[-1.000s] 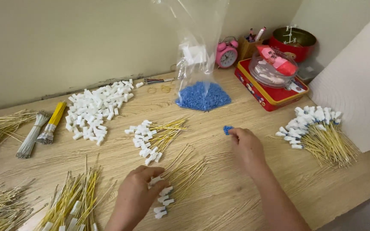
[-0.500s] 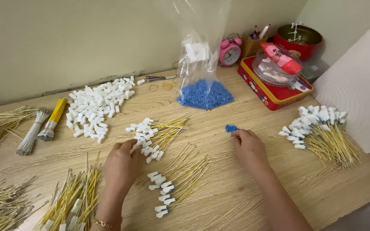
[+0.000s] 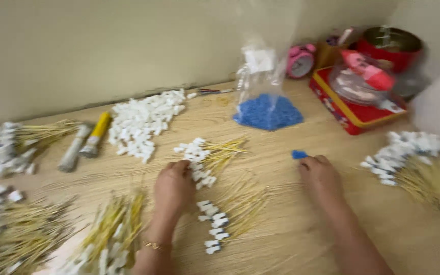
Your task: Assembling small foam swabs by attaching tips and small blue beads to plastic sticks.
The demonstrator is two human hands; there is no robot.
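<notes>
Reaching further up the wooden table than half a second before, the left hand had its fingertips curled onto the small cluster of yellow wires with white connectors, touching its near edge; whether it pinched anything I could not tell. The right hand had barely moved, lying palm down with fingers loosely bent, their tips just beside a small blue piece. A second fan of wires lay between the two hands. Beyond them stood the clear bag of blue pieces, a heap of loose white connectors to its left, and a red tin to its right.
</notes>
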